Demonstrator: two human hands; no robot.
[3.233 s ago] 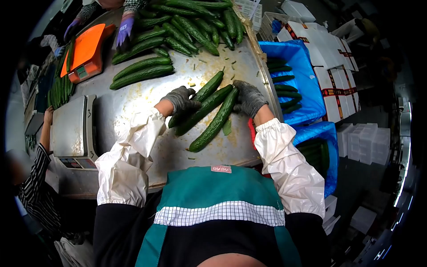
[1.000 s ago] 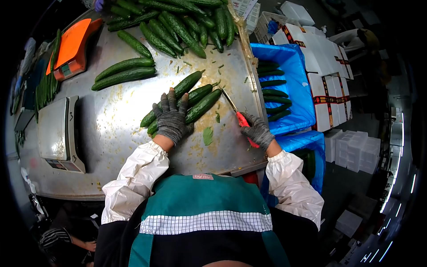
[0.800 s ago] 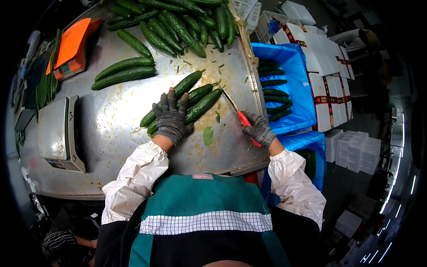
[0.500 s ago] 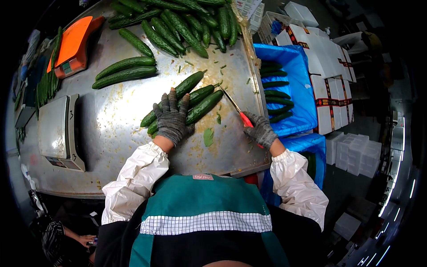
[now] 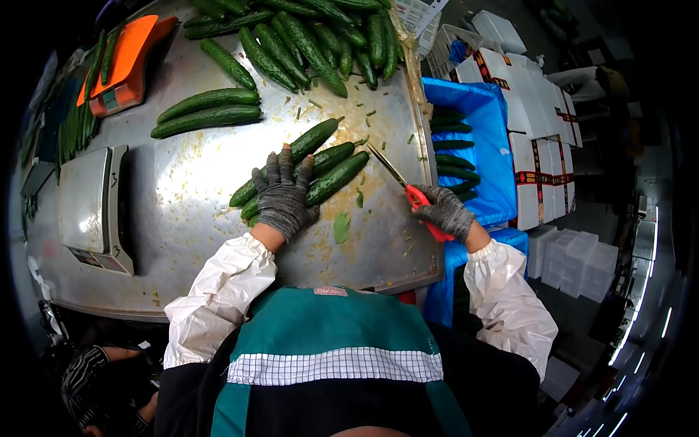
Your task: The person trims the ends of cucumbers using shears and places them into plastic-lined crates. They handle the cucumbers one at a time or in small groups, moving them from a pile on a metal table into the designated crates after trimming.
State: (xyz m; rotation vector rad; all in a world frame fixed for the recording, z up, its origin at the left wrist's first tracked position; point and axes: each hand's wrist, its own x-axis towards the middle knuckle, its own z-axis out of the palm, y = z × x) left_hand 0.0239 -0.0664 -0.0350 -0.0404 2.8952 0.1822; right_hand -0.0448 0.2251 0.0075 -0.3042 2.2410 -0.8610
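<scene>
Across most of my view spreads a stained grey metal table; at its far side lies a heap of long, dark-green cucumbers, which I judge left to do. Off the table's right edge, a blue plastic-lined crate holds other cucumbers, seemingly finished. Midway on the table, three bumpy green cucumbers lie side by side under my grey-gloved left hand, fingers stretched flat across them; a thin stem shows on one, so this batch looks incomplete. Over the table's right side, my grey-gloved right hand curls its fingers round red-handled metal scissors. Short green stem bits littering the table suggest some trimming is done.
</scene>
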